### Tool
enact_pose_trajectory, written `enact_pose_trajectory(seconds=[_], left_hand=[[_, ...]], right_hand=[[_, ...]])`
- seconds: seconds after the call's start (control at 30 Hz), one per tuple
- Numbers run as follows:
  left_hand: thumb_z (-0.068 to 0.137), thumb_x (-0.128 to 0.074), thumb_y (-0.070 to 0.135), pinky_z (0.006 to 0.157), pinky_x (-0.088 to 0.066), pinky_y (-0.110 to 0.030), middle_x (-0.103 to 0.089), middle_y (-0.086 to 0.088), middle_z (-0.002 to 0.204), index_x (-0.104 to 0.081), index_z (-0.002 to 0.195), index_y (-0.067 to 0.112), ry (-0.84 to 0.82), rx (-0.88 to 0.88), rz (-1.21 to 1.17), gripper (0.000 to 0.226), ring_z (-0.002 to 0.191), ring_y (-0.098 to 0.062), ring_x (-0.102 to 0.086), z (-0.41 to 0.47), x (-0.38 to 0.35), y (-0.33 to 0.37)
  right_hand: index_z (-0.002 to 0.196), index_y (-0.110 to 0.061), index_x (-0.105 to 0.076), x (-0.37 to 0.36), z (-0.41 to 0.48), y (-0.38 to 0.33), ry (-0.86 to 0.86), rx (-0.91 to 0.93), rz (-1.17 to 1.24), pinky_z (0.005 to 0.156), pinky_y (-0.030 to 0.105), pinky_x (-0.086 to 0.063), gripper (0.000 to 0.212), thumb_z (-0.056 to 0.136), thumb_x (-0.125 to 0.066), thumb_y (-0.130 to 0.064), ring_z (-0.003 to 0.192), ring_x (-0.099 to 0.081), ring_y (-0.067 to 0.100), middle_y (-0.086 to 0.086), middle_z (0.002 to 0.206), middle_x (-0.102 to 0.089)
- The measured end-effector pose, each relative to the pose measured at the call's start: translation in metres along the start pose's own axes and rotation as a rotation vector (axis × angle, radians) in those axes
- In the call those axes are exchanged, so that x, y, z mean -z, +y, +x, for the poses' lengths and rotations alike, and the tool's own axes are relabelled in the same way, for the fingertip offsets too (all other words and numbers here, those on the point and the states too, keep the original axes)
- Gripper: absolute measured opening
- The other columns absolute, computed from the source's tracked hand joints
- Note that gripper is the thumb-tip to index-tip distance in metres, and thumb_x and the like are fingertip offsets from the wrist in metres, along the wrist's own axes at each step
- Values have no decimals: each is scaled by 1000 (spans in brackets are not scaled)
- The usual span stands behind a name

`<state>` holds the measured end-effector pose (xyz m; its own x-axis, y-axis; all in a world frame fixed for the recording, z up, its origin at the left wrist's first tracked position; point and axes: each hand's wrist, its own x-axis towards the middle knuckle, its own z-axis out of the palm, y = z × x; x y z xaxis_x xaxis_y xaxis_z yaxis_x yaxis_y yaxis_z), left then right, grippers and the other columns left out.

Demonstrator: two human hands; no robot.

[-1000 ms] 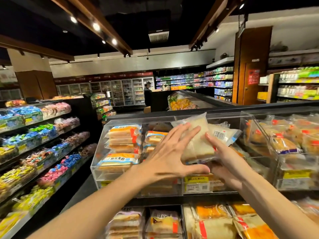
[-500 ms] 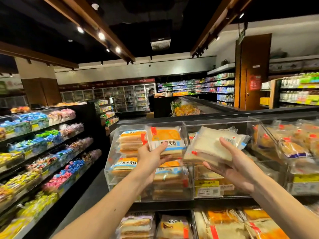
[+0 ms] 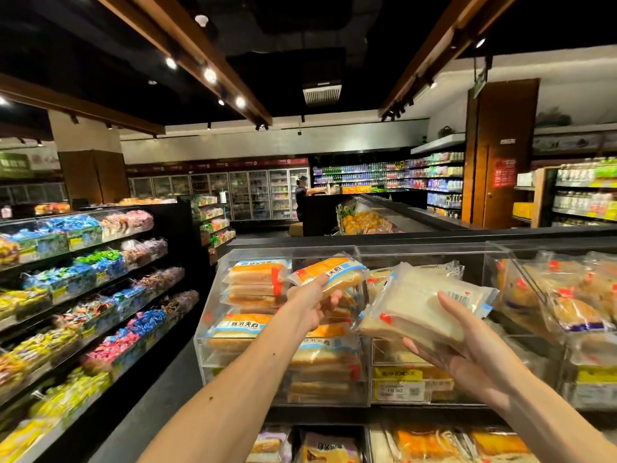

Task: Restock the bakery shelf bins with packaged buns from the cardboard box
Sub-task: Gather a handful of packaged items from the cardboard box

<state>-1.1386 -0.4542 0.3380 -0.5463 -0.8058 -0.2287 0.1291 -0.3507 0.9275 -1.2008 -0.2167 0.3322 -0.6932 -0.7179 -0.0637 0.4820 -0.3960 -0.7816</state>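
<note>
One orange pack (image 3: pixel 329 274) near bin rim (image 3: pixel 267 250), white pack (image 3: pixel 424 305) beside, both held

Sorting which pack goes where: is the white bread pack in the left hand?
No, the left hand grips an orange-labelled pack, while the white bread pack is held by the right hand.

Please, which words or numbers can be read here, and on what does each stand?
"夹心": orange pack in left hand, and lower pack; the characters before it are unclear.
"19.90", probably: price tag.
Door sign, green sign, barcode digits on white pack: too blurred to read.
</note>
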Motion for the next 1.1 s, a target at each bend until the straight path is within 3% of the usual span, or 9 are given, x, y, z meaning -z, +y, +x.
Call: enact_pose_trajectory(seconds=[0.23,0.4,0.5,0.6,0.7,0.8,0.87,1.0,1.1], left_hand=[[92,-70,14,36,-47,-16,-66,-11,66,-59,95,1,-64,100,-43,17,35,-9,-56,9,8,10],[79,-74,-10,69,-62,-27,-62,-21,114,-56,121,-6,-23,-17,-283,46,95,-25,-69,20,13,8],[82,-71,-12,55,-61,-28,-65,-23,106,-47,129,-8,90,-99,-197,52,81,-28,-71,32,17,-4],[95,-65,11,50,-60,-31,-70,-19,84,-58,106,-7,108,-48,-17,21,66,-27,-71,35,20,-11],[100,-60,27,55,-60,-27,-74,-13,84,-64,99,0,120,-107,181,28,62,-19,-69,39,16,-11],[97,-63,15,71,-61,-25,-70,-13,106,-56,122,0,10,-164,85,30,83,-16,-70,37,5,-13],[96,-63,6,84,-58,-26,-66,-11,105,-58,112,2,-33,-178,48,18,89,-16,-67,34,-1,-15],[96,-61,4,60,-52,-27,-60,-8,74,-62,99,-3,51,-148,111,8,60,-15,-56,39,-6,-20],[98,-60,13,71,-59,-33,-69,-11,79,-68,93,-3,84,-102,166,19,67,-18,-65,42,0,-21]], right_hand=[[115,-12,-56,1,5,2,10,11,-25,86,55,-55,47,72,-72,-24,79,-75,35,22,105,-70],[115,-10,-56,-1,11,7,-24,6,-33,84,56,-57,48,72,-72,-23,81,-74,36,23,103,-71],[114,-10,-57,-3,13,10,-38,2,-41,74,55,-59,47,73,-72,-24,83,-74,37,23,103,-71],[114,-10,-57,-5,16,13,-46,3,-45,71,53,-61,46,73,-72,-25,85,-74,36,23,104,-70],[114,-12,-56,-8,17,13,-74,5,-40,69,49,-62,40,79,-70,-24,85,-74,35,22,109,-68],[116,-12,-56,-10,19,15,-83,-4,-47,68,49,-62,42,79,-70,-25,85,-74,36,23,110,-68],[119,-12,-56,-11,20,17,-83,-5,-53,69,49,-62,47,76,-71,-26,88,-74,37,23,111,-68],[120,-11,-56,-10,22,21,-81,3,-58,74,52,-61,49,76,-71,-26,90,-73,37,22,108,-71],[121,-12,-56,-10,22,22,-90,4,-67,75,54,-59,48,77,-71,-26,89,-74,36,20,103,-74]])
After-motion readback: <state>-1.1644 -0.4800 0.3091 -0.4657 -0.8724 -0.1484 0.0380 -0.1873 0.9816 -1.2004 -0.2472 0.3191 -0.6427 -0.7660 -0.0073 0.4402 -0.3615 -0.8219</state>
